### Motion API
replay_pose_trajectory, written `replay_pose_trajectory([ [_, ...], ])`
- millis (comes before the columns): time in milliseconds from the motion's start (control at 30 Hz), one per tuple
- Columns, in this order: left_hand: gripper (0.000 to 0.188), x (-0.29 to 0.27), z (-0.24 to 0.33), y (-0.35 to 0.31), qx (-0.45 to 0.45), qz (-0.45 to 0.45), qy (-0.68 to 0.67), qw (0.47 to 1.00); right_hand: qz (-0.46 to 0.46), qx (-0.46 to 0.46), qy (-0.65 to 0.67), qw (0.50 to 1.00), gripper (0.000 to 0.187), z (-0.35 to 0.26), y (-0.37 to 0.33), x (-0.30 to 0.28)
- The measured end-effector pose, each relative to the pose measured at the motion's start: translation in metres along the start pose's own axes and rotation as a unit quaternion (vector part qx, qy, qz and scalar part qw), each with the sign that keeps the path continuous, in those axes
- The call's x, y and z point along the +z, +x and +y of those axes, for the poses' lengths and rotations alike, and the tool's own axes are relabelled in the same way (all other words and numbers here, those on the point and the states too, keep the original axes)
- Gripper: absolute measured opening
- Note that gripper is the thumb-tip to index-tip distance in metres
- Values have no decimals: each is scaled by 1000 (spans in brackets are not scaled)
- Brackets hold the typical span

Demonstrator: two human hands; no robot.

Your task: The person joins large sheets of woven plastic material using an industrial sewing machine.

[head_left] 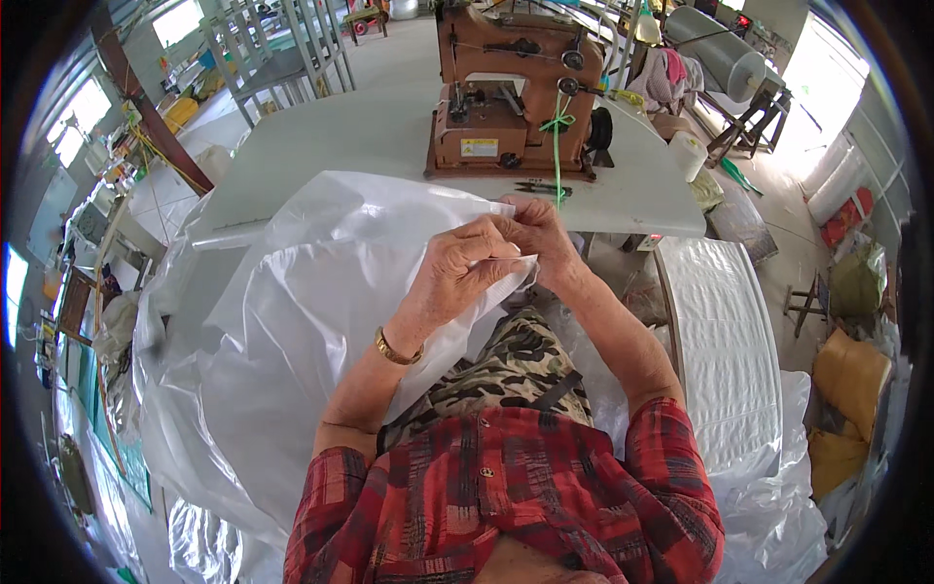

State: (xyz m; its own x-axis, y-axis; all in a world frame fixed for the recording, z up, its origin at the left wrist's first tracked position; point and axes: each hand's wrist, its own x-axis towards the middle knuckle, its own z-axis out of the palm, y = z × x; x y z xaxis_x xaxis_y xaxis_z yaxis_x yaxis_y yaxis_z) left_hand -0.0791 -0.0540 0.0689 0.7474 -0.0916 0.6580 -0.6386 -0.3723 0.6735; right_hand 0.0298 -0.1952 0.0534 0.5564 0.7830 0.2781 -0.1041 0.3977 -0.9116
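Note:
A large, translucent white plastic sheet (321, 292) drapes over the left of the table and hangs down past my lap. Its edge is gathered at its right end, in front of my body. My left hand (457, 268) is closed in a pinch on that edge. Right beside it, nearly touching, my right hand (540, 238) is also closed on the sheet's edge; some of its fingers are hidden behind the left hand. A brown industrial sewing machine (520, 88) stands on the table just beyond my hands, with green cord (557, 127) tied on it.
The grey table (370, 127) spreads around the machine, with a small dark tool (543, 188) near its front edge. A white thread cone (687, 156) stands at its right. A stack of white plastic (720, 331) lies to my right. Metal racks (277, 63) rise at the far left.

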Motion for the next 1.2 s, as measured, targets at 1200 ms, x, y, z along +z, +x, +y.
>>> replay_pose_trajectory([
  [1200, 23, -66, 20, -25, -74, 14, 77, 994, -34, -157, -491, 856, 12, -55, -46, 27],
])
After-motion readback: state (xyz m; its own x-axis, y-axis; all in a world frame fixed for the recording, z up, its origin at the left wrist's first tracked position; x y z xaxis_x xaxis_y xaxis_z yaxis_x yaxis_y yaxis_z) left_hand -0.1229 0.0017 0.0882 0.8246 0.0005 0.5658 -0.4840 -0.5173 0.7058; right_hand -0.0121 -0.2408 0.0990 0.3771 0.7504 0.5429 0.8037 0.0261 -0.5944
